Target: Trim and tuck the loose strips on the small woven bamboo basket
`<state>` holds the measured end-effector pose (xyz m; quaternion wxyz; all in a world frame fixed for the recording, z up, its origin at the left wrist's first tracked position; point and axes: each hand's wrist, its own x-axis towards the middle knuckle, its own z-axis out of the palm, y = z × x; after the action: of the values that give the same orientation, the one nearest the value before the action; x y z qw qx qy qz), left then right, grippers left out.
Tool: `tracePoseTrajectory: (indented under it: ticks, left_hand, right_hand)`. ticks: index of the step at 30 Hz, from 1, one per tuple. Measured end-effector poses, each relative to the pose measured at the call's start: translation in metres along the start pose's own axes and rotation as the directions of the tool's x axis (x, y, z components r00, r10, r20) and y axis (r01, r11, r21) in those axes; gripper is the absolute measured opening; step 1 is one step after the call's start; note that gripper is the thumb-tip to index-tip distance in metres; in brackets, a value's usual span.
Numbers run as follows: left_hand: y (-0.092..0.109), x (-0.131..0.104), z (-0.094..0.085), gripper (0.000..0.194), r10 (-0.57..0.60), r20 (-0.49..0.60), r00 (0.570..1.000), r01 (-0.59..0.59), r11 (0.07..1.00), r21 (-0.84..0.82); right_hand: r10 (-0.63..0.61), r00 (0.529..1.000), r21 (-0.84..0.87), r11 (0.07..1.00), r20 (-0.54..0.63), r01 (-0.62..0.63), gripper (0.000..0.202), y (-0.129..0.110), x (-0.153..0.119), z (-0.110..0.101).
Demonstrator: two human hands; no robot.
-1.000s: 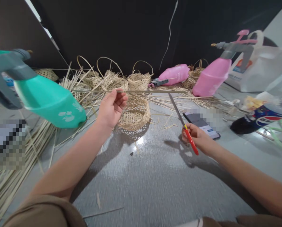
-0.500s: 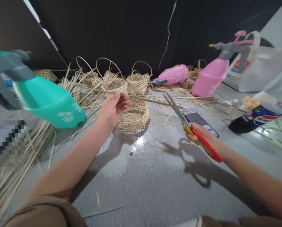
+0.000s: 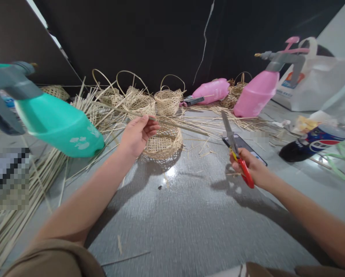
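Observation:
My left hand [image 3: 138,132] is closed in a pinch on a thin bamboo strip [image 3: 186,128], which stretches out to both sides of my fingers. Just behind and to the right of that hand, a small open-weave basket [image 3: 163,144] sits on the grey surface. My right hand [image 3: 247,165] grips a pair of scissors [image 3: 234,144] with red and yellow handles. The blades point up and away from me and look closed together. A phone [image 3: 252,148] lies on the surface, partly hidden by my right hand and the scissors.
At left stands a tilted green spray bottle [image 3: 62,125] beside loose strips [image 3: 34,192]. Several handled baskets [image 3: 168,102] line the dark wall. Pink spray bottles [image 3: 256,94], a white bag [image 3: 319,84] and a cola bottle [image 3: 314,142] are at right.
My right hand has moved slightly right, and the scissors have turned more upright, their blades swinging away from the strip and coming together. The left hand stays nearly still, holding the strip.

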<state>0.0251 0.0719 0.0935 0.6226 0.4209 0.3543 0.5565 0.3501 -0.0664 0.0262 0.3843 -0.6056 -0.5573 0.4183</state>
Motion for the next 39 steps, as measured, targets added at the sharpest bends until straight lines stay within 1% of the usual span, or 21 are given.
tracePoseTrajectory:
  ticks: [1,5,8,10,12,14,17,20,22,24,26,28,29,30,33,35,37,39]
  left_hand:
    - [0.000,0.000,0.000,0.037,-0.002,0.005,1.000,0.002,1.000,0.003]
    - [0.000,0.000,-0.001,0.034,0.010,0.014,1.000,-0.010,1.000,0.002]
    - [-0.001,0.000,-0.001,0.035,0.026,0.006,1.000,-0.026,1.000,-0.003]
    - [-0.003,-0.001,0.001,0.034,0.026,0.008,1.000,-0.026,1.000,0.006]
    - [-0.006,-0.003,0.003,0.031,0.020,0.023,1.000,-0.021,0.999,0.033]
    - [-0.008,-0.005,0.005,0.029,0.014,0.043,0.999,-0.017,0.998,0.058]
    - [-0.009,-0.007,0.005,0.028,0.012,0.053,0.999,-0.014,0.999,0.043]
    - [-0.008,-0.006,0.004,0.029,0.009,0.048,0.999,-0.010,1.000,0.018]
    - [-0.008,-0.007,0.005,0.029,0.000,0.043,0.999,-0.002,1.000,0.030]
    - [-0.008,-0.007,0.006,0.029,-0.017,0.033,0.999,0.015,0.999,0.052]
    - [-0.008,-0.009,0.008,0.030,-0.039,0.025,0.999,0.037,0.997,0.070]
    - [-0.008,-0.010,0.009,0.030,-0.062,0.027,0.998,0.059,0.995,0.080]
    - [-0.008,-0.010,0.009,0.031,-0.068,0.030,0.997,0.065,0.994,0.084]
    - [-0.007,-0.010,0.009,0.030,-0.071,0.034,0.997,0.068,0.994,0.089]
    - [-0.005,-0.008,0.006,0.029,-0.077,0.028,0.997,0.073,0.990,0.121]
    - [-0.004,-0.008,0.005,0.028,-0.095,-0.006,0.995,0.095,0.983,0.154]
    - [-0.003,-0.008,0.007,0.028,-0.128,-0.036,0.991,0.133,0.972,0.196]
    - [-0.003,-0.010,0.010,0.030,-0.164,-0.042,0.986,0.169,0.951,0.259]
  right_hand:
    - [-0.016,1.000,-0.050,0.999,0.017,0.017,0.050,0.001,-0.001,-0.002]
    - [-0.060,0.984,-0.194,0.977,0.165,0.092,0.055,0.008,-0.005,-0.006]
    - [-0.051,0.977,-0.282,0.953,0.209,0.110,0.057,0.011,-0.009,-0.005]
    - [-0.054,0.973,-0.315,0.941,0.225,0.125,0.056,0.007,-0.010,-0.002]
    - [-0.086,0.972,-0.314,0.937,0.219,0.154,0.053,0.000,-0.010,0.004]
    - [-0.113,0.977,-0.300,0.940,0.182,0.165,0.051,-0.008,-0.009,0.010]
    - [-0.072,0.990,-0.295,0.950,0.119,0.105,0.057,-0.016,-0.008,0.017]
    - [-0.003,0.998,-0.283,0.959,0.069,0.023,0.059,-0.017,-0.003,0.016]
    - [0.037,0.999,-0.311,0.950,0.023,-0.028,0.057,-0.015,0.004,0.009]
    - [0.053,0.998,-0.435,0.898,-0.035,-0.063,0.051,-0.015,0.015,0.001]
    - [0.013,0.996,-0.619,0.783,-0.092,-0.068,0.042,-0.016,0.030,-0.006]
    - [-0.025,0.995,-0.749,0.661,-0.094,-0.054,0.036,-0.017,0.047,-0.007]
    - [-0.036,0.996,-0.779,0.625,-0.084,-0.043,0.034,-0.017,0.056,-0.005]
    - [-0.045,0.996,-0.793,0.609,-0.071,-0.029,0.032,-0.017,0.065,-0.002]
    - [-0.077,0.992,-0.795,0.606,-0.095,-0.030,0.030,-0.020,0.091,0.008]
    - [-0.107,0.986,-0.788,0.615,-0.129,-0.036,0.027,-0.028,0.104,0.011]
    - [-0.159,0.978,-0.773,0.634,-0.136,-0.004,0.030,-0.045,0.112,0.013]
    - [-0.231,0.969,-0.734,0.673,-0.091,0.092,0.038,-0.069,0.112,0.018]
